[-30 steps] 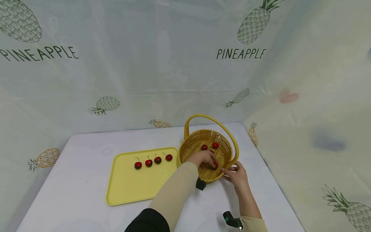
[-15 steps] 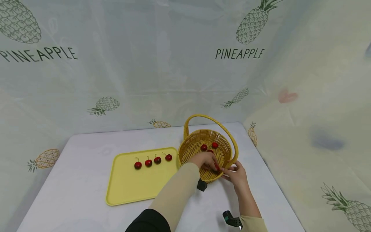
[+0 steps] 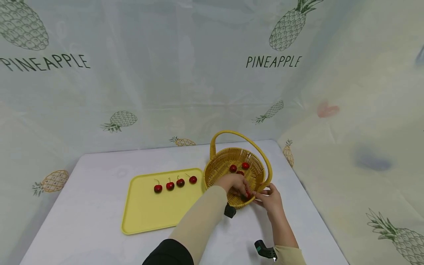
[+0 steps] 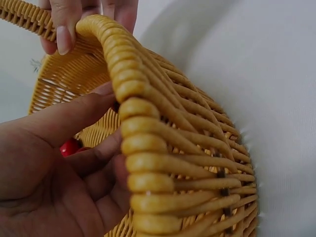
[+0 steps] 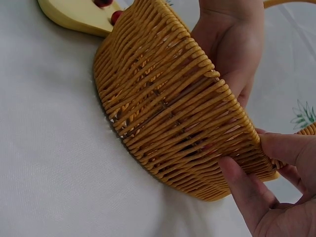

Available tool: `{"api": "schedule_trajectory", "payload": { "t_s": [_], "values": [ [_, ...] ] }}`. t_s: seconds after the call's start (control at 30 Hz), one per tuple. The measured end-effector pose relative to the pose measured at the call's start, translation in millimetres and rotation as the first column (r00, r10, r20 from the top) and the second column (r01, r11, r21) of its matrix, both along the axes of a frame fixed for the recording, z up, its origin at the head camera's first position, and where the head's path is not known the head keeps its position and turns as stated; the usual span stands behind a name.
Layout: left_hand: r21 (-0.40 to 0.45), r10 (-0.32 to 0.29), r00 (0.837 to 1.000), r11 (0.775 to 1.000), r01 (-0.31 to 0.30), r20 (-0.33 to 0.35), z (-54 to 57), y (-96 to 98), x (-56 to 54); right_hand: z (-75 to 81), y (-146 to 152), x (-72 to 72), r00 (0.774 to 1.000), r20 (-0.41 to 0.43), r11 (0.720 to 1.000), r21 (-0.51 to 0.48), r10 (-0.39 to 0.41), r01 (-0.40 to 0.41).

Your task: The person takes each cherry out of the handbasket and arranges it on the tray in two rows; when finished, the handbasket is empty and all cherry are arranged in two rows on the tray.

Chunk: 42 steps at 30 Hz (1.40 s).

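Observation:
A yellow wicker basket (image 3: 212, 174) with an arched handle (image 3: 269, 169) stands on the white-covered table. My left hand (image 3: 233, 183) reaches down inside it, and its curled fingers pinch a red cherry (image 3: 248, 195) near the right front wall. In the left wrist view the rim hides most of these fingertips. My right hand (image 3: 271, 200) grips the rim by the foot of the handle; in the right wrist view its thumb (image 5: 284, 146) and fingers stand on either side of the wicker. Further back in the basket lie other cherries (image 3: 233, 168).
Left of the basket lies a yellow tray (image 3: 149, 213), its right end close against the wicker. Several stemmed cherries (image 3: 170, 186) sit in a row along the tray's back half. Behind the table hangs a pineapple-print cloth (image 3: 212, 73).
My left fingers and the cherry at their tips have shifted slightly right and forward toward the basket's near right wall. The right hand, the basket and the tray have stayed put.

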<state>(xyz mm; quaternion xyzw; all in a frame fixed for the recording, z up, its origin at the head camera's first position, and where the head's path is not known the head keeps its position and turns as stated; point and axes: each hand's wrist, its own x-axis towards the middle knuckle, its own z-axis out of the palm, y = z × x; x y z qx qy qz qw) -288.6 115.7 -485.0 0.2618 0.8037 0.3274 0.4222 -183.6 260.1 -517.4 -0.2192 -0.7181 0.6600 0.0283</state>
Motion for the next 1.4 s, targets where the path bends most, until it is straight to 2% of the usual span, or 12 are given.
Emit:
{"api": "schedule_trajectory", "payload": {
  "t_s": [0.27, 0.6, 0.77, 0.93, 1.17, 1.27, 1.4],
  "values": [
    [0.039, 0.046, 0.996, 0.998, -0.049, 0.070, -2.6, -1.0, 1.0, -1.3, -0.7, -1.4, 1.000, -0.003, 1.000, 0.001, 0.000, 0.000],
    [0.049, 0.038, 0.998, 0.998, -0.040, 0.045, -0.8, -6.2, 0.7, -1.6, -2.7, -2.3, 1.000, 0.007, 1.000, 0.005, 0.008, -0.008],
    [0.094, 0.075, 0.996, 0.992, -0.078, 0.043, 3.1, -14.8, -3.8, -2.8, -2.0, -2.3, 1.000, 0.016, 1.000, 0.009, 0.009, -0.009],
    [0.175, 0.125, 0.991, 0.976, -0.130, 0.036, 9.7, -28.0, -5.3, -3.5, -1.4, 0.0, 0.999, 0.038, 1.000, 0.024, 0.000, -0.001],
    [0.302, 0.201, 0.976, 0.928, -0.219, 0.090, 23.8, -49.2, -5.6, -0.8, -0.8, 2.7, 0.999, 0.039, 1.000, 0.031, -0.001, 0.000],
    [0.316, 0.226, 0.972, 0.920, -0.233, 0.061, 26.6, -57.2, -5.3, -0.1, -0.2, 2.2, 0.999, 0.037, 0.999, 0.044, -0.010, 0.008],
    [0.335, 0.270, 0.963, 0.905, -0.263, 0.026, 24.9, -68.5, -4.1, -0.1, -0.7, 1.6, 0.999, 0.034, 0.998, 0.054, -0.014, 0.012]
  ]
}}
